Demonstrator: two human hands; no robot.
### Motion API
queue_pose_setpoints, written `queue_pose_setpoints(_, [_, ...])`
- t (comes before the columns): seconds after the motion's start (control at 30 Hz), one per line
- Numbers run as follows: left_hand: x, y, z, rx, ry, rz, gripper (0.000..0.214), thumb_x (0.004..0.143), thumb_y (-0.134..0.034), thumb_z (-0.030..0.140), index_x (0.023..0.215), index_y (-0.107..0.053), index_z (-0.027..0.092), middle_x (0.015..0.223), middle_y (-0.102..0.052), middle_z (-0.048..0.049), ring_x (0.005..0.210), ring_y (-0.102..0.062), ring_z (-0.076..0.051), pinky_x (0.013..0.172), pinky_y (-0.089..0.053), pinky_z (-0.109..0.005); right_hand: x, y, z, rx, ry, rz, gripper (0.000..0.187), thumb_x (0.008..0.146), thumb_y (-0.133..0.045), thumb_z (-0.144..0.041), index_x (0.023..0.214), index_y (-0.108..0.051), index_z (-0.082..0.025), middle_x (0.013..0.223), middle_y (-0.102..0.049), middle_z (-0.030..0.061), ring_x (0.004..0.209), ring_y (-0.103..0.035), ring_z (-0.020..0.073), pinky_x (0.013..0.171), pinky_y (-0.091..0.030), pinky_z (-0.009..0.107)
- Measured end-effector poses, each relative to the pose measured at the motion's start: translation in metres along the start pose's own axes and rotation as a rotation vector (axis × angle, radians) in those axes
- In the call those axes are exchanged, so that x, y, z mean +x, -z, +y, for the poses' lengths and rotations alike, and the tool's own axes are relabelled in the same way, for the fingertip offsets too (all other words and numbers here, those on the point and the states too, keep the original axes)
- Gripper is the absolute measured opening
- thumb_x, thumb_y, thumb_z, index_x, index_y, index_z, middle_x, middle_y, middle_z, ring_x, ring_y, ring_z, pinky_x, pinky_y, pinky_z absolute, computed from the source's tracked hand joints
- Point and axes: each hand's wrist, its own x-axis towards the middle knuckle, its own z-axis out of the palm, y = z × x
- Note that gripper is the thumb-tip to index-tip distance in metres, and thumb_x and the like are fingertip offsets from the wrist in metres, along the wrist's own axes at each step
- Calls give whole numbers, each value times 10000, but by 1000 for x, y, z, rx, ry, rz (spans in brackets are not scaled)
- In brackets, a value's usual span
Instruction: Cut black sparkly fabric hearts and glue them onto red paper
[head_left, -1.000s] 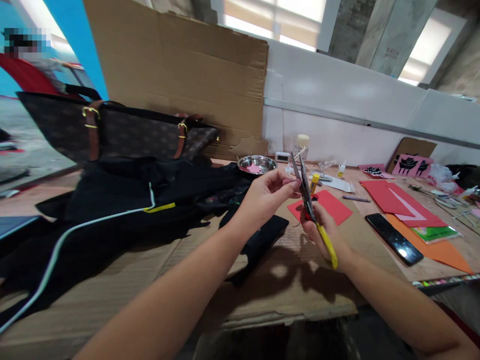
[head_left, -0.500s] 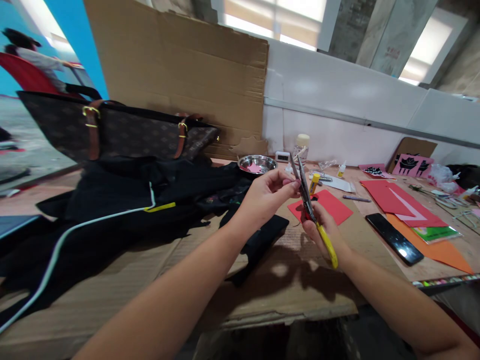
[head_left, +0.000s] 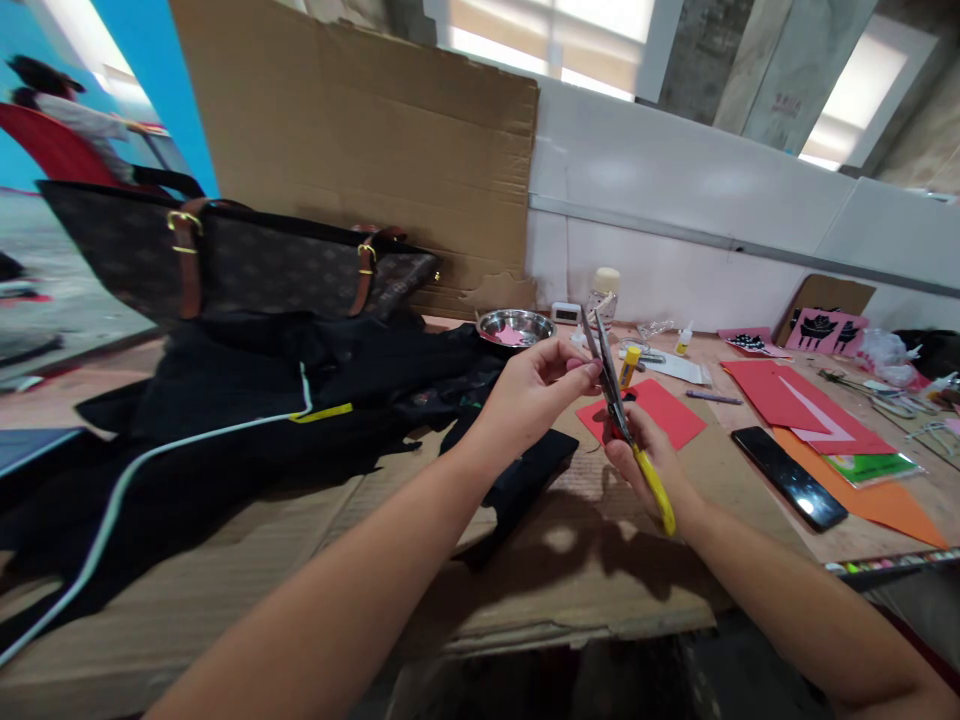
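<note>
My right hand (head_left: 646, 450) is closed on a pair of scissors (head_left: 613, 392) with yellow handles, the blades slightly apart and pointing up and away. Close against the blades, my left hand (head_left: 546, 378) is pinched, thumb against fingers; whatever lies in the pinch is too small to make out. Below and behind the scissors lies a square of red paper (head_left: 679, 418) with a small black piece on it. A yellow glue stick (head_left: 628, 366) stands just past the blades. Black cloth (head_left: 536, 470) lies beneath my left wrist.
Cardboard (head_left: 585, 590) covers the near tabletop. To the right are a black phone (head_left: 789, 478), red sheets (head_left: 817, 405) and orange paper (head_left: 900, 510). A metal bowl (head_left: 544, 328) and bottle (head_left: 604, 285) stand behind. At left are a brown handbag (head_left: 277, 265) and a pale cable (head_left: 120, 500). A person sits far left.
</note>
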Motion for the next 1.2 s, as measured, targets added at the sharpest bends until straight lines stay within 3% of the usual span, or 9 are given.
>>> queue_pose_setpoints(0.33, [0, 1, -1, 5, -13, -8, 388, 679, -848, 468, 721, -587, 184, 748, -647, 24, 736, -673, -146, 794, -605, -325, -1, -1, 3, 17, -32, 19, 490, 852, -664, -631, 1061, -562, -199, 741, -463, -38, 608, -394, 121, 542, -330, 269])
queue_pose_setpoints(0.7, [2, 3, -1, -18, -45, 27, 376, 691, -867, 485, 867, -721, 186, 759, -684, 16, 685, -662, -132, 738, -592, -298, -1, -2, 1, 30, -33, 69, 603, 841, -626, -732, 1130, -555, -208, 792, -468, -21, 621, -384, 123, 548, -335, 272])
queue_pose_setpoints(0.93, [3, 4, -2, -68, -42, 24, 349, 696, -879, 471, 828, -720, 190, 816, -751, -9, 766, -708, -154, 802, -595, -312, 1, -3, 0, 15, -40, 85, 611, 834, -617, -748, 1108, -577, -204, 773, -457, -24, 621, -374, 127, 556, -325, 276])
queue_pose_setpoints(1.2, [4, 7, -4, 7, -72, 58, 271, 722, -859, 412, 822, -745, 188, 822, -732, -1, 713, -631, -114, 748, -557, -265, -1, -2, 0, 24, -32, 56, 610, 841, -617, -747, 1129, -549, -213, 777, -448, -31, 615, -372, 121, 552, -328, 273])
